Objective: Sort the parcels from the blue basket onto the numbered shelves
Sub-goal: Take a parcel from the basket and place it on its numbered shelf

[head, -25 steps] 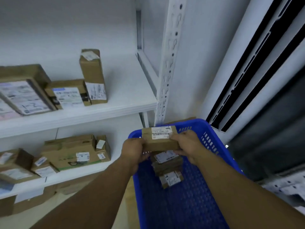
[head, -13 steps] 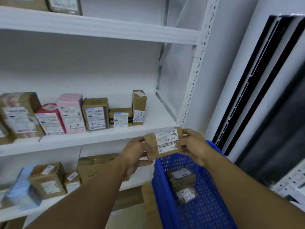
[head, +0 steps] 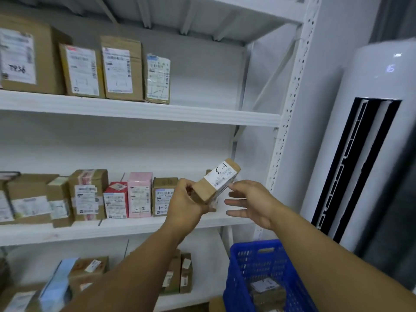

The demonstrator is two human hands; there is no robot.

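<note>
Left hand (head: 186,199) curled in grip, right hand (head: 250,204) splayed

One wide-angle view from the person's head, close to the shelves (head: 139,112). It faces them slightly from their right end. The middle board runs just below frame centre, and the underside of the topmost board shows along the top edge. Both forearms enter from the bottom edge. The left grip (head: 186,199) and right grip (head: 252,203) sit near centre in front of the shelves, with the parcel (head: 216,181) between camera and shelves. The basket (head: 243,266) lies low, off the shelves' right end, cut by the bottom edge. Straight lines bow towards the frame edges.
</note>
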